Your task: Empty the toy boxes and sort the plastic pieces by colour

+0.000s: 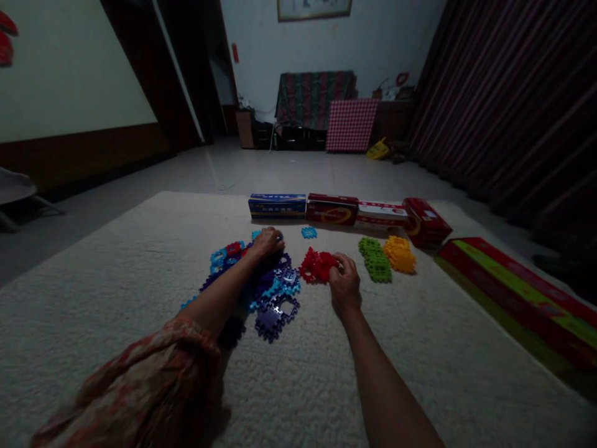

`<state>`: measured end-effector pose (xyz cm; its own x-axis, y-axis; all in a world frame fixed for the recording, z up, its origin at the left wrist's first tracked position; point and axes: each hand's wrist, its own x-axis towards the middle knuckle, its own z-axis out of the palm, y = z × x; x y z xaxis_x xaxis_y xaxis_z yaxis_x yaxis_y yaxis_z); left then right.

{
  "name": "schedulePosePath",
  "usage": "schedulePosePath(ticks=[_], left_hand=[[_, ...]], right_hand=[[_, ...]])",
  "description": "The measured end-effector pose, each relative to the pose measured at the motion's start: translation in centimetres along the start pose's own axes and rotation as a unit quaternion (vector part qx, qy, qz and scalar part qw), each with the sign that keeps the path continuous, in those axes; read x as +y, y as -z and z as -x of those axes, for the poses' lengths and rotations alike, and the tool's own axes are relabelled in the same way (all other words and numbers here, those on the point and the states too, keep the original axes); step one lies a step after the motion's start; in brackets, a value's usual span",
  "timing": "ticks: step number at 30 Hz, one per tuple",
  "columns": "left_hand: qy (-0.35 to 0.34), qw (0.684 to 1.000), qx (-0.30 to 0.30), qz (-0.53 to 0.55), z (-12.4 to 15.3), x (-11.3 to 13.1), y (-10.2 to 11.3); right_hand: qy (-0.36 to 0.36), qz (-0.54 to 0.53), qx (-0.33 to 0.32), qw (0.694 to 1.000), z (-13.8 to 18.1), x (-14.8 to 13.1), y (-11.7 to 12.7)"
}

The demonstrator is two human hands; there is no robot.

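My left hand reaches over the far side of a mixed pile of toothed plastic building pieces, mostly dark purple and light blue, with some red pieces among them. Its fingers curl downward, and bits of light blue show beside them; what they grip is mostly hidden. To the right, my right hand has its thumb and fingers closed at the edge of a small heap of red interlocking pieces. A single light blue piece lies alone beyond the red heap.
Green pieces and yellow-orange pieces form stacks to the right. A blue box, a dark red box, a white-and-red box and another red box line the back. One long red-and-green box borders the mat's right side.
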<state>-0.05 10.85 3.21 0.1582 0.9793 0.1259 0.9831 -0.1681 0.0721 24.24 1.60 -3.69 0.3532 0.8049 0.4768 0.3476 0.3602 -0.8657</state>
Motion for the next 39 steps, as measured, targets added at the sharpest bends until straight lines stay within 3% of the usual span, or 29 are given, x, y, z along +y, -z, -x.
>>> schedulePosePath(ticks=[5,20,24,31,39], left_hand=[[0.021,0.999,0.003,-0.031,-0.3,0.4,-0.7],[0.048,0.999,-0.008,-0.017,0.3,-0.8,-0.2],[0.047,0.998,-0.018,0.024,0.5,0.2,0.5],[0.001,0.998,0.014,0.061,0.8,3.0,1.1],[-0.009,0.994,0.048,0.096,0.7,3.9,1.3]], right_hand=[[0.002,0.002,-0.003,1.0,0.0,0.2,-0.1],[0.012,-0.002,0.0,1.0,-0.1,0.3,-0.4],[0.014,0.003,0.0,1.0,-0.1,0.2,-0.4],[0.009,0.001,0.0,1.0,-0.1,0.2,-0.3],[0.007,0.004,-0.011,1.0,0.0,-0.2,-0.1]])
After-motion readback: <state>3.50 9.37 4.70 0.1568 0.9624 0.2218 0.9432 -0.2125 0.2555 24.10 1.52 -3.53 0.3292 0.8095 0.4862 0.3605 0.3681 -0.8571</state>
